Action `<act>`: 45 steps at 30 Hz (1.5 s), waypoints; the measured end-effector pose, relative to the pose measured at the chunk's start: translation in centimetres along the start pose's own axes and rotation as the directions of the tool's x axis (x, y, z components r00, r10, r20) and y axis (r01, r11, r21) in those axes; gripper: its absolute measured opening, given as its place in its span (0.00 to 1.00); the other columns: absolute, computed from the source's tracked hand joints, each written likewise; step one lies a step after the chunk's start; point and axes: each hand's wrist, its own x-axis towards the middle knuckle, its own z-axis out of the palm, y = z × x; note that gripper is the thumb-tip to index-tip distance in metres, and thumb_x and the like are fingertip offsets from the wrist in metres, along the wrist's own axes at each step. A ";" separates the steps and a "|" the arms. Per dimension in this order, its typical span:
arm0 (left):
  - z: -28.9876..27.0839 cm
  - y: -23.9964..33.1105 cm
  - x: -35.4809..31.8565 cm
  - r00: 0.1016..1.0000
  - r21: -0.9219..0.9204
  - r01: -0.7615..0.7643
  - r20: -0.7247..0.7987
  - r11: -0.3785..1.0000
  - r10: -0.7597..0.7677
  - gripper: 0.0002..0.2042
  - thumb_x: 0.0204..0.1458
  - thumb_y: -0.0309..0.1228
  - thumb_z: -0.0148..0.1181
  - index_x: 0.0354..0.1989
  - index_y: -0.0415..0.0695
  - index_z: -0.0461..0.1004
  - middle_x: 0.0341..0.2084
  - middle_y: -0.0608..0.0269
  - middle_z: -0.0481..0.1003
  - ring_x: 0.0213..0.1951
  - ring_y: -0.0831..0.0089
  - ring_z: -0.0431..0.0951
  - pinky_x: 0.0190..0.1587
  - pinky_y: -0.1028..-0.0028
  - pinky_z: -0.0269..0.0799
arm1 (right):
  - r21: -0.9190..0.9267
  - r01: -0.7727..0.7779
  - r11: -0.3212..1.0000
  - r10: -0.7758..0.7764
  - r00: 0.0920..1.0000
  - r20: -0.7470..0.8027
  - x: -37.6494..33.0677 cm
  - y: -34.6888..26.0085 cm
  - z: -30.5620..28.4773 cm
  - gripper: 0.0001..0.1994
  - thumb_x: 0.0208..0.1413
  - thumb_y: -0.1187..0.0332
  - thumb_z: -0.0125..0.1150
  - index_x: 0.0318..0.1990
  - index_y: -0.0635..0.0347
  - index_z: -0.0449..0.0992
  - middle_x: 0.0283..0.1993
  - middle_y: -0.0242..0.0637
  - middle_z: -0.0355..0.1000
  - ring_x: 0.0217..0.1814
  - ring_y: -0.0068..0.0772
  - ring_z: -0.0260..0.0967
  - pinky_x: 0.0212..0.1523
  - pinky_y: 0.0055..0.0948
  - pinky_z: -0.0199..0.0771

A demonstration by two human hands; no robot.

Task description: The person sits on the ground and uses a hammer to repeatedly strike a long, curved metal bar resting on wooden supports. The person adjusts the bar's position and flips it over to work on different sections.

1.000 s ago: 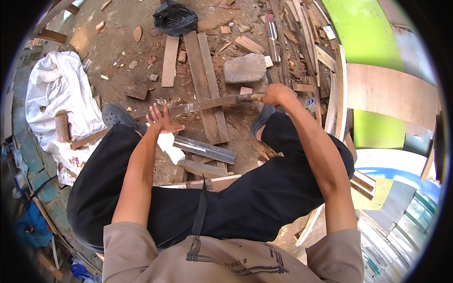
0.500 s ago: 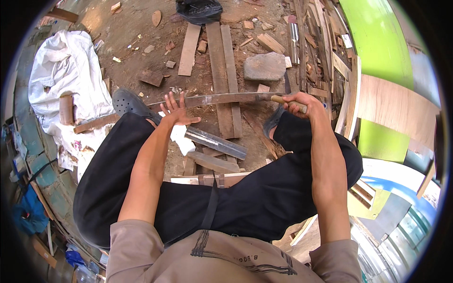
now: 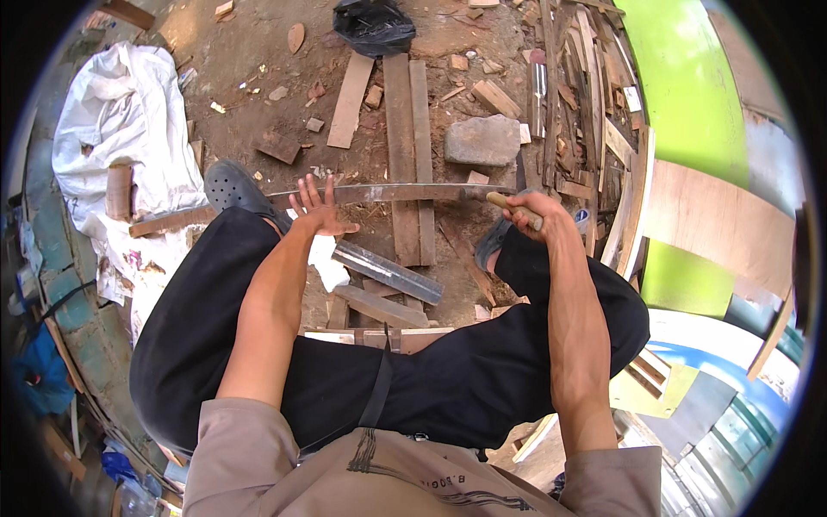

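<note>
My right hand (image 3: 536, 211) is wrapped round a pale wooden handle (image 3: 500, 200). The handle's far end meets a long, narrow brown-grey strip (image 3: 366, 193) running left across the ground; I cannot tell whether they are one tool. My left hand (image 3: 317, 205) lies over the strip's middle with fingers spread and holds nothing. My left shoe (image 3: 231, 187), a grey clog, covers part of the strip, whose brown end comes out to its left. Just below my left hand are a crumpled white piece (image 3: 329, 265) and a grey metal-like bar (image 3: 389, 271).
Two long planks (image 3: 400, 129) lie ahead on bare soil, with a flat stone (image 3: 482, 140) to their right. A black plastic bag (image 3: 374, 28) sits at their far end. White sacking (image 3: 121, 116) is spread at left. Timber strips (image 3: 594, 112) pile up beside a green panel (image 3: 689, 86) at right.
My right hand and the handle have shifted slightly left and nearer me. The strip's right part sits lower in the picture. My left hand stays spread over it, and the whole view has tilted a little.
</note>
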 end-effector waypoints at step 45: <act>-7.5 28.9 -3.9 0.489 0.033 -0.844 -0.363 0.535 0.793 0.17 0.44 0.41 0.64 0.42 0.49 0.77 0.37 0.50 0.79 0.42 0.49 0.77 0.44 0.58 0.72 | -0.946 0.281 0.160 -0.465 0.867 0.179 -8.7 13.6 -16.1 0.44 0.31 0.39 0.70 0.51 0.71 0.74 0.51 0.55 0.74 0.53 0.48 0.73 0.52 0.37 0.72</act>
